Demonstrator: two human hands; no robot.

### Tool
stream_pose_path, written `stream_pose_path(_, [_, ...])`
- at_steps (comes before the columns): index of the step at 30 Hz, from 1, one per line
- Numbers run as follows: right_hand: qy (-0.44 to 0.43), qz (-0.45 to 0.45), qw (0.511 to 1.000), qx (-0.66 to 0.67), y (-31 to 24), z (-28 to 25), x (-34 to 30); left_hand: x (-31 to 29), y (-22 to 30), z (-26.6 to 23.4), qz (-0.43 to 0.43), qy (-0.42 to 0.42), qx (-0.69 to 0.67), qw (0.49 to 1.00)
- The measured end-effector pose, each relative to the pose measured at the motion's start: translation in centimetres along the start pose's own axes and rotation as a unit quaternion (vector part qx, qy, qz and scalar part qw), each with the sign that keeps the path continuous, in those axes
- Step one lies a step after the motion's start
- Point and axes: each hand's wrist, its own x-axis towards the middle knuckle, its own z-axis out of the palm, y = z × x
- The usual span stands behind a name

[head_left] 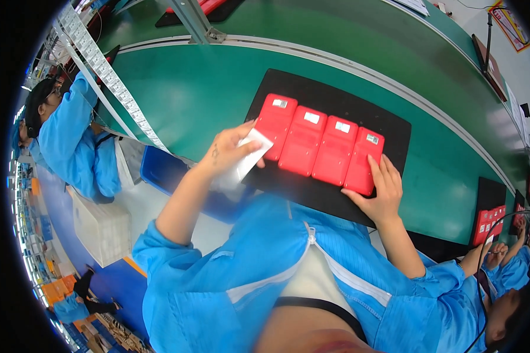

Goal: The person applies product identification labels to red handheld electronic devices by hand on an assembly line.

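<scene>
Several flat red plastic cases [301, 144] lie side by side in a slanting row on a black mat [335, 94], each with a small pale label near its far end. My left hand [232, 150] is closed on a small white sheet [255, 150], held at the near left end of the row beside the leftmost case [277, 117]. Its fingertips are partly hidden behind the sheet. At the other end, my right hand [381, 187] grips the near corner of the rightmost red case [362, 167], thumb along the near edge and fingers along the right side.
The mat rests on a green workbench [188, 76] with a metal rail behind. A white printed strip [103, 65] hangs at the left. Below it stands a blue bin [159, 170]. People in blue work at left [70, 135] and right, where more red cases [489, 223] lie.
</scene>
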Motion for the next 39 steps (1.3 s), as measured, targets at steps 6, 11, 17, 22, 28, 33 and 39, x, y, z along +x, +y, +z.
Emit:
stream_pose_path(6, [-0.057, -0.037, 0.994, -0.086, -2.0, -2.4, 2.2, -2.6, 0.3, 0.2, 0.026, 0.131, 0.051, 0.99])
stream_pose_path(11, [-0.055, -0.084, 0.984, 0.145, -8.0, -4.7, 11.2, -8.0, 5.6, -1.8, 0.308, 0.325, -0.062, 0.892])
stream_pose_path(17, [-0.221, -0.148, 0.754, 0.601, -21.3, -0.2, 17.1, -13.9, 6.5, -1.5, 0.371, 0.468, 0.22, 0.771])
stream_pose_path(22, [-0.254, -0.175, 0.716, 0.627, -26.9, -3.9, 21.9, -20.8, 6.8, -5.0, 0.354, 0.492, 0.087, 0.79])
stream_pose_path(28, [-0.06, -0.302, 0.73, 0.61, -29.9, -6.6, 24.0, -24.4, 8.8, -3.9, 0.454, 0.327, -0.021, 0.828])
stream_pose_path(33, [-0.02, -0.34, 0.73, 0.593, -31.0, -5.9, 22.4, -21.3, 7.8, -5.5, 0.504, 0.464, 0.04, 0.728])
stream_pose_path(39, [-0.18, -0.353, 0.629, 0.669, -30.8, -6.0, 23.3, -20.6, 9.6, -7.4, 0.544, 0.328, 0.188, 0.749])
